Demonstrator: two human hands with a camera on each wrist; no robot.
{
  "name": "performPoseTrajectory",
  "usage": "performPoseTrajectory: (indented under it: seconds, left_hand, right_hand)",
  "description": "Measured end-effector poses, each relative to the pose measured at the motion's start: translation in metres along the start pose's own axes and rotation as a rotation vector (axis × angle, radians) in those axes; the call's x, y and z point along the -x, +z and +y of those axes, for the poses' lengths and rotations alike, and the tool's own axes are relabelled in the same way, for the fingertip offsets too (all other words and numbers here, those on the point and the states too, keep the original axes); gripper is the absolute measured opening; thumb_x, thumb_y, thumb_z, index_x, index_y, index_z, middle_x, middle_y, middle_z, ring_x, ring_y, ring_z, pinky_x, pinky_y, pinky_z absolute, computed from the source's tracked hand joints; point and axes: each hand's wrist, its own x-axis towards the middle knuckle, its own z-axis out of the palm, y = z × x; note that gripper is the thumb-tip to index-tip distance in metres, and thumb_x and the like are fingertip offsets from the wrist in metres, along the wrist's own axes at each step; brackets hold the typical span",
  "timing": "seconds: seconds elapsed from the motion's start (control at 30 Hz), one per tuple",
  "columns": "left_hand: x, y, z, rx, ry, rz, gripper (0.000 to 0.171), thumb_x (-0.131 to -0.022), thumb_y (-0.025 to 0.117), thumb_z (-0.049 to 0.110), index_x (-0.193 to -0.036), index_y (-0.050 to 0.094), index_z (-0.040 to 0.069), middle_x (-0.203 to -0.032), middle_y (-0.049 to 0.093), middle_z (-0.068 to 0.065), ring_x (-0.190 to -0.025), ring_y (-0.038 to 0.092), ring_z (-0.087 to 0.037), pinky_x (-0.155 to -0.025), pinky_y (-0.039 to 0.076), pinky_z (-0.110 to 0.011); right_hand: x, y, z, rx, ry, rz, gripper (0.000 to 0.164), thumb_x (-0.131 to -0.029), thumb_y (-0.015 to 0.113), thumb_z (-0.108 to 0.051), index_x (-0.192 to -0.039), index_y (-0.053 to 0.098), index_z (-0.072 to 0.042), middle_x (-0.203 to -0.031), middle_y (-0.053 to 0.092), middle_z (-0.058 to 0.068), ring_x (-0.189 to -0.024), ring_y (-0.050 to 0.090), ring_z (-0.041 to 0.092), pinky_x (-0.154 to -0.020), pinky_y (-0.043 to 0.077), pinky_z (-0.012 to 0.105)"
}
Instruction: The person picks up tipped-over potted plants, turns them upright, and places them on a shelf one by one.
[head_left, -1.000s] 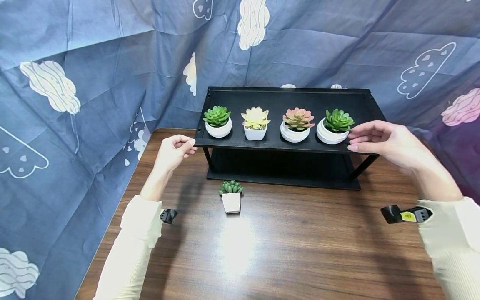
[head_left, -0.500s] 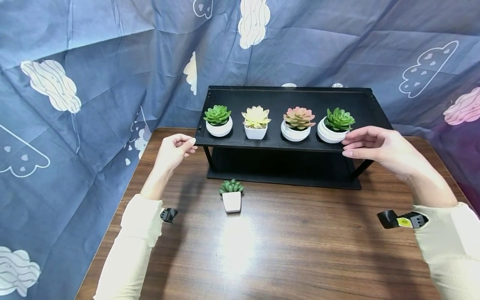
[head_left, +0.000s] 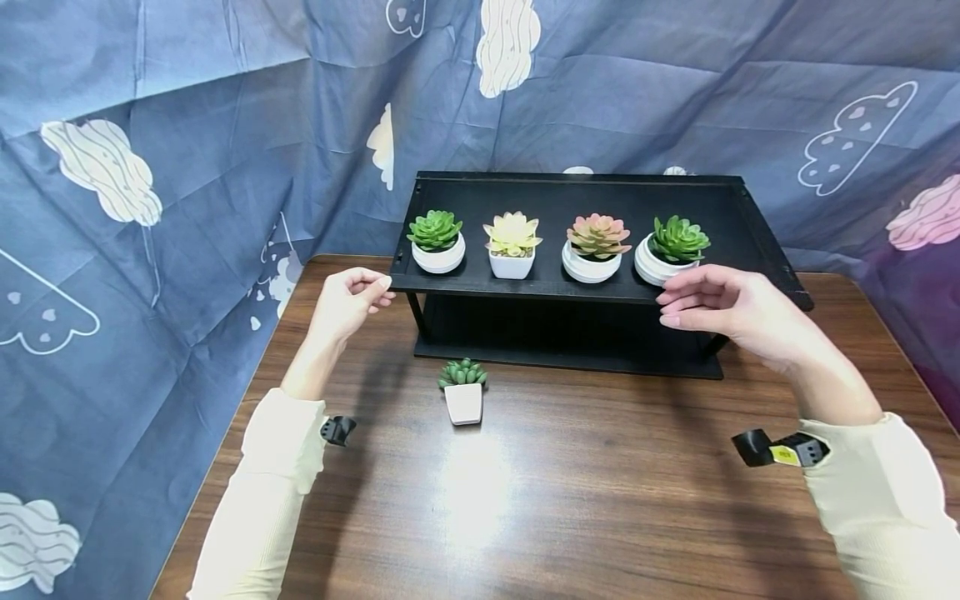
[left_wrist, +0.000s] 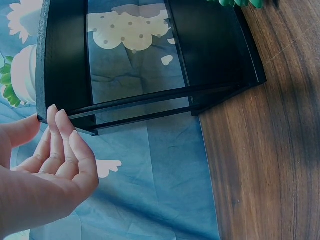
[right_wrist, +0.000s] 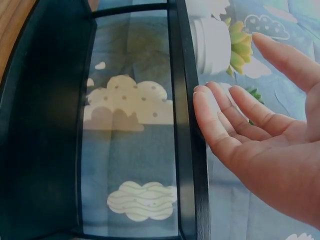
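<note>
A black two-tier shelf (head_left: 480, 192) bears a row of small potted succulents in white pots. From left to right stand a green succulent (head_left: 437, 242), a pale yellow succulent (head_left: 512, 246), a pink-green succulent (head_left: 596, 250) and another green succulent (head_left: 671, 250). My left hand (head_left: 341, 308) pinches the shelf's front left corner, thumb above and fingertips below in the left wrist view. Just before the right green succulent's pot, my right hand (head_left: 738, 312) holds nothing, thumb and fingers apart; its fingertips (right_wrist: 202, 92) lie close at the shelf's front edge.
On the wooden table (head_left: 600, 483), in front of the shelf, a small dark green succulent (head_left: 463, 396) lies tipped back in its square white pot. A blue curtain (head_left: 637, 92) with cloud prints hangs behind and along the sides.
My right hand has moved left and toward me, from beside the right green succulent to the front of its pot. My left hand stays at the shelf's corner.
</note>
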Motion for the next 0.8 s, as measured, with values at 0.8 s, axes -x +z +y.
performPoseTrajectory:
  seconds: [0.8]
  left_hand:
    - [-0.002,0.0,-0.003,0.024,0.002,-0.007,0.023,-0.089,0.056,0.003,-0.1,0.054,-0.017,-0.06,0.06,0.013,-0.057,0.059,0.0,-0.054,0.046,-0.015]
  right_hand:
    - [-0.014,0.051,0.016,-0.031,0.103,-0.139,0.038,-0.08,0.069,-0.005,-0.111,0.051,0.006,-0.098,0.064,0.002,-0.088,0.062,0.013,-0.073,0.05,0.023]
